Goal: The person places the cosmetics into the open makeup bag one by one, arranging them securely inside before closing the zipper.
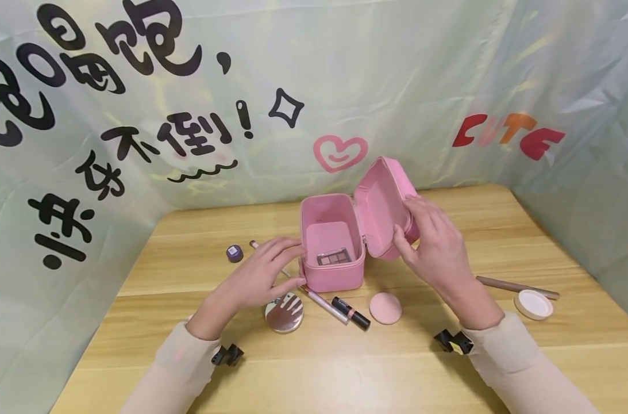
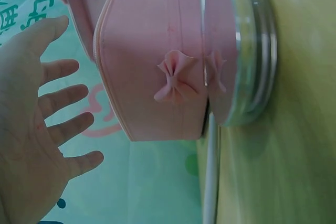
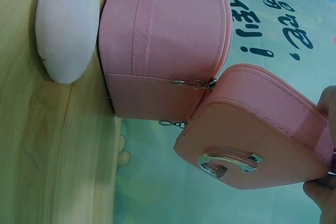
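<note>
A pink vanity case (image 1: 334,280) stands on the wooden table, its lid (image 1: 382,210) swung up to the right. My right hand (image 1: 440,247) holds the lid's outer edge between thumb and fingers. At the case's left side is my left hand (image 1: 264,273), its fingers spread and holding nothing. Inside the case, a small eyeshadow palette (image 1: 334,257) lies near the front wall. The left wrist view shows a pink bow (image 2: 176,74) on the case's side. Zipper pulls (image 3: 202,84) hang by the hinge, and a metal-looking handle (image 3: 228,162) sits on the lid.
In front of the case lie a round mirror-like compact (image 1: 284,313), a makeup brush (image 1: 328,306), a black-capped lip tube (image 1: 351,313) and a round pink puff (image 1: 385,308). A small purple jar (image 1: 234,253) stands left. A brown stick (image 1: 517,286) and white round lid (image 1: 534,304) lie right.
</note>
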{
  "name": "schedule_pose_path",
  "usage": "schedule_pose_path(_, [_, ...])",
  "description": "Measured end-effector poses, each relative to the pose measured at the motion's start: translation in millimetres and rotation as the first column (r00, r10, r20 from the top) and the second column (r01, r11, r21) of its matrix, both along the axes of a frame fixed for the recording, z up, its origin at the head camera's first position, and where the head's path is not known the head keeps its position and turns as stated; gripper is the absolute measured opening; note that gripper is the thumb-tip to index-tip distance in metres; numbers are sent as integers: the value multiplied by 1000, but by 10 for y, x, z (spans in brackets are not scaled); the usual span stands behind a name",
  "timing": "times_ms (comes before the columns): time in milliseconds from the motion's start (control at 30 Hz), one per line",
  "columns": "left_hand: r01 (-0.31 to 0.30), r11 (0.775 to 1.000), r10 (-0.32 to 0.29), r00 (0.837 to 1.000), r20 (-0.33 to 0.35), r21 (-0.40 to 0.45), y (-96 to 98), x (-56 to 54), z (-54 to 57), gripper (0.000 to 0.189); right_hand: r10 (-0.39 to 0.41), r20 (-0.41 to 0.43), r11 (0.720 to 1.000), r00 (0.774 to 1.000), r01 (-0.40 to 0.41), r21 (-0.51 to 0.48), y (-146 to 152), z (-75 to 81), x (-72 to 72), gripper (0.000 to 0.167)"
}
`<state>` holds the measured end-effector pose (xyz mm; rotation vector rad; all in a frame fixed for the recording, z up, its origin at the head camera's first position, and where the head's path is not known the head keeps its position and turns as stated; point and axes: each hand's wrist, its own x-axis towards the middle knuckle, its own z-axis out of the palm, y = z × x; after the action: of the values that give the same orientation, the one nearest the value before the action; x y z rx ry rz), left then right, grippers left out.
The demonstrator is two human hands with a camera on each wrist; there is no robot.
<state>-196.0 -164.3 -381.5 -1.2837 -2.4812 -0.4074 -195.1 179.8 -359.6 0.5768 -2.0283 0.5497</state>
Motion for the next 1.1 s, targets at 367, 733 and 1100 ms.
schedule_pose_path(367, [-15, 999, 17, 997, 71, -30, -124, 83, -94, 64, 3, -11, 1000, 1000, -3, 0, 0, 19, -18, 46])
schedule_pose_path(733, [-107, 989, 126, 970, 206, -101, -239, 176, -196, 83, 6, 7, 1000, 1000, -6, -6, -10, 17, -22, 48])
schedule_pose_path(1100, [-86, 986, 124, 953, 277, -145, -249, 198, -261, 86, -4, 10, 1000, 1000, 4, -16, -11, 10, -9, 48])
